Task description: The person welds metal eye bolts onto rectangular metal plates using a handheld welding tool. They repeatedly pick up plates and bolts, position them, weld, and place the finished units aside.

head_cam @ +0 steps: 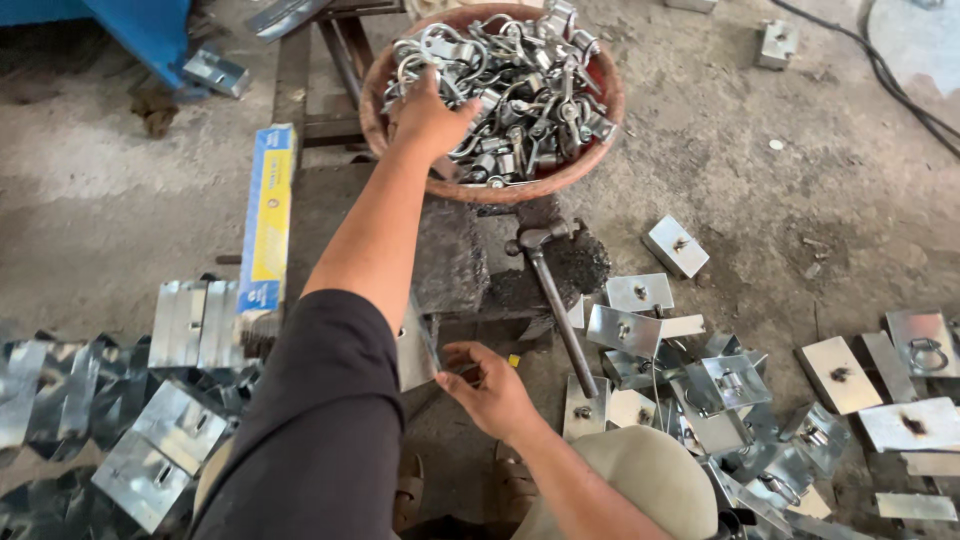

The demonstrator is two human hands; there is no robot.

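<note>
- Fingers of the left hand [428, 115] were closed among the metal ring clips [520, 85] heaped in a round reddish bowl [600, 130].
- The right hand [490, 385], fingers loosely curled, pinched a bent metal plate [415, 350] just below a hammer [555, 290].
- More shiny plates [720, 390] lay scattered on the concrete floor to the right.

We have one view only, worn on the head, looking steeply down and forward over our own arms. It sits close above the concrete floor [760, 170], within arm's reach.
</note>
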